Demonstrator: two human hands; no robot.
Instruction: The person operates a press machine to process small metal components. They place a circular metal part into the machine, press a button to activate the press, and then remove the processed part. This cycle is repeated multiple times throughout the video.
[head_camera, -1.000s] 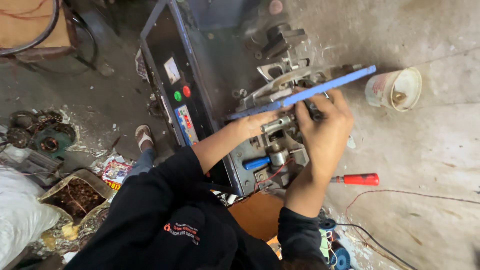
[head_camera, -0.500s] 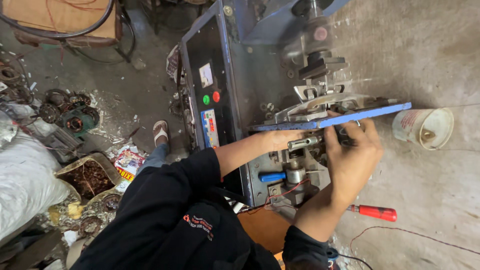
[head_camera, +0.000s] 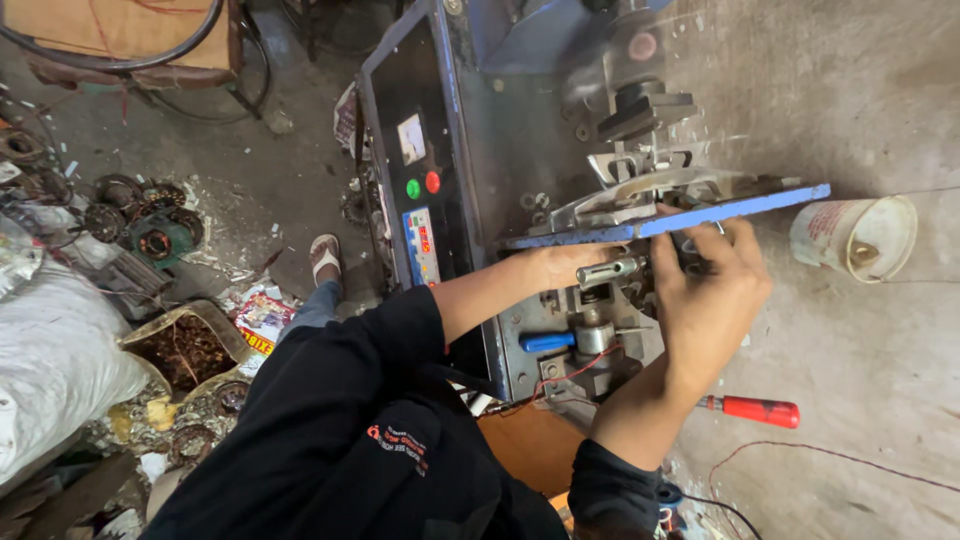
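Item: blue flat bar (head_camera: 740, 208), laid across the metal fixture (head_camera: 650, 185) of the blue machine (head_camera: 520, 150). Long axis runs nearly level across the view, right end slightly raised and pointing toward the white bucket (head_camera: 850, 238); left end sits above the left hand.

Right hand (head_camera: 705, 300): fingers curled at the bar's underside over the mechanism; whether anything is gripped cannot be told. Left hand (head_camera: 570, 265): loosely closed beside a steel cylinder (head_camera: 610, 270), grip unclear.

Handling note: bar is judged best kept flat and square to the fixture, fingers clear of the clamp.

Nearby: control panel (head_camera: 420, 200) with green and red buttons; red-handled screwdriver (head_camera: 755, 410) on the concrete floor (head_camera: 880, 380).
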